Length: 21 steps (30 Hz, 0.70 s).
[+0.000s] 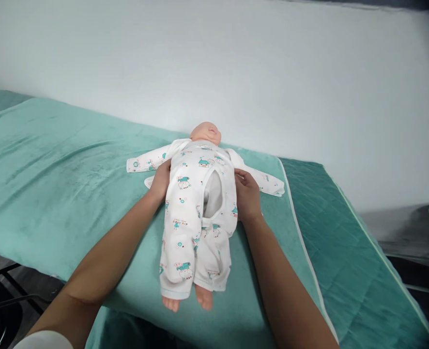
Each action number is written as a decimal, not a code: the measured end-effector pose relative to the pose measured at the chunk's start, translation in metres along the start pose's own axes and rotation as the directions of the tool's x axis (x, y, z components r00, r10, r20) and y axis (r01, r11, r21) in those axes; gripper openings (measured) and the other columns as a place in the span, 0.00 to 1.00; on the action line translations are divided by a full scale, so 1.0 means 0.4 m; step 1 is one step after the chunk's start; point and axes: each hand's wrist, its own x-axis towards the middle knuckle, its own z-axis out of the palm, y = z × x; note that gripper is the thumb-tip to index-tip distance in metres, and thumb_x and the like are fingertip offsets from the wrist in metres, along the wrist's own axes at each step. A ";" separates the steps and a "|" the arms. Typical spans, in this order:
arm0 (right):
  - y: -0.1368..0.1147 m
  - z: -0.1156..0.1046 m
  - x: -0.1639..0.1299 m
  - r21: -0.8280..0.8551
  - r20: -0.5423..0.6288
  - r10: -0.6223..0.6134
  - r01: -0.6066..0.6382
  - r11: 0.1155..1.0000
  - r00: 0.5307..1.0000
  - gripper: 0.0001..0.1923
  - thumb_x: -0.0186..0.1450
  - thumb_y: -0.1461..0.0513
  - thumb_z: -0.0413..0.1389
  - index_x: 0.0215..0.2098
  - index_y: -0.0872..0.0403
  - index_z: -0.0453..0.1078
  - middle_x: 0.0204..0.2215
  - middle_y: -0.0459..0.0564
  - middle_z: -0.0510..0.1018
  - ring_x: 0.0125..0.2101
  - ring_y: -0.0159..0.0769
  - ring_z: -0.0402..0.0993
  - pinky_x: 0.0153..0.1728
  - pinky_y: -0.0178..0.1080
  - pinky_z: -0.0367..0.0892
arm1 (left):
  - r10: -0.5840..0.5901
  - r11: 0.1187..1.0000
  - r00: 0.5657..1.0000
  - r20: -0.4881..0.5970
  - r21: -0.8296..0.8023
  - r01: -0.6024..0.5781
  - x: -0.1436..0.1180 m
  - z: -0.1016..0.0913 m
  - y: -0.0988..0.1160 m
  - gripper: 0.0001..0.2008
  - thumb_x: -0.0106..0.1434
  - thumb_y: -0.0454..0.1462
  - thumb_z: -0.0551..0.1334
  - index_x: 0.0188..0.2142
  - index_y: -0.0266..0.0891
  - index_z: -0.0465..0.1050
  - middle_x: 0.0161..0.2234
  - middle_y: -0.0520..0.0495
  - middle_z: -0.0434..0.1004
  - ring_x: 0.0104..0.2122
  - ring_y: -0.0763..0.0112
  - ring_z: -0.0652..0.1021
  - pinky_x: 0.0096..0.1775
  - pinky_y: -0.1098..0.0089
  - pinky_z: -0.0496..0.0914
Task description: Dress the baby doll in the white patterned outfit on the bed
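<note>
A baby doll lies on its back on a green cloth, its head towards the wall and its bare feet towards me. It wears a white printed top with both sleeves spread sideways. White printed baby trousers with an open crotch cover its legs and reach high up the chest. My left hand is at the left side of the trousers, its fingers mostly hidden by the doll. On the opposite side, my right hand has its fingers curled against the trousers' edge, closed on the fabric.
The light green cloth covers most of the table, over a darker quilted cover on the right. A pale wall stands directly behind. Dark metal legs show at the lower left.
</note>
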 end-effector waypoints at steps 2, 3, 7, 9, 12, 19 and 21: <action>0.006 -0.002 0.003 -0.047 -0.054 -0.066 0.063 0.997 0.996 0.15 0.59 0.54 0.60 0.41 0.52 0.72 0.34 0.49 0.82 0.37 0.40 0.77 0.44 0.46 0.71 | 0.013 0.996 0.997 -0.077 0.088 -0.006 0.006 -0.009 -0.007 0.11 0.60 0.39 0.60 0.39 0.36 0.76 0.42 0.44 0.82 0.44 0.58 0.78 0.50 0.59 0.71; 0.007 -0.003 0.004 -0.075 -0.075 -0.118 0.112 0.991 0.990 0.13 0.60 0.55 0.60 0.40 0.52 0.73 0.35 0.48 0.81 0.37 0.39 0.77 0.44 0.45 0.71 | 0.034 0.994 0.993 -0.116 0.112 -0.021 0.010 -0.012 -0.011 0.11 0.60 0.38 0.60 0.40 0.37 0.76 0.42 0.44 0.82 0.43 0.59 0.78 0.49 0.60 0.71; 0.000 0.006 0.013 -0.159 -0.075 -0.252 0.238 0.958 0.965 0.10 0.62 0.56 0.58 0.39 0.53 0.75 0.35 0.48 0.80 0.38 0.38 0.76 0.45 0.44 0.70 | 0.184 0.975 0.963 -0.197 0.162 -0.153 0.036 -0.018 -0.008 0.11 0.65 0.39 0.58 0.43 0.40 0.76 0.44 0.45 0.81 0.45 0.63 0.78 0.50 0.62 0.71; -0.007 0.015 0.024 -0.187 -0.023 -0.275 0.266 0.946 0.961 0.10 0.62 0.56 0.58 0.38 0.52 0.76 0.36 0.48 0.80 0.38 0.38 0.75 0.46 0.44 0.69 | 0.276 0.946 0.951 -0.140 0.216 -0.243 0.057 -0.017 0.004 0.10 0.66 0.41 0.59 0.42 0.41 0.77 0.44 0.45 0.81 0.45 0.64 0.77 0.51 0.62 0.70; -0.015 0.030 0.051 -0.184 0.068 -0.295 0.303 0.935 0.953 0.10 0.62 0.56 0.58 0.38 0.51 0.76 0.37 0.48 0.80 0.39 0.38 0.73 0.45 0.43 0.68 | 0.372 0.887 0.927 0.041 0.278 -0.368 0.095 -0.019 0.017 0.09 0.66 0.42 0.59 0.38 0.42 0.77 0.42 0.46 0.80 0.47 0.63 0.75 0.54 0.61 0.67; -0.034 0.042 0.131 -0.210 0.366 -0.335 0.428 0.879 0.868 0.06 0.63 0.57 0.58 0.35 0.49 0.71 0.38 0.46 0.74 0.37 0.34 0.67 0.42 0.38 0.64 | 0.278 0.929 0.916 0.289 0.160 -0.333 0.155 -0.043 0.011 0.10 0.63 0.44 0.63 0.40 0.42 0.72 0.52 0.44 0.72 0.55 0.62 0.71 0.55 0.63 0.65; -0.043 0.039 0.148 -0.240 0.442 -0.334 0.469 0.850 0.832 0.06 0.63 0.56 0.58 0.36 0.49 0.70 0.41 0.47 0.73 0.38 0.35 0.66 0.43 0.39 0.63 | 0.236 0.934 0.905 0.354 0.175 -0.312 0.164 -0.050 0.017 0.10 0.63 0.45 0.63 0.38 0.42 0.70 0.55 0.44 0.70 0.55 0.62 0.70 0.55 0.63 0.64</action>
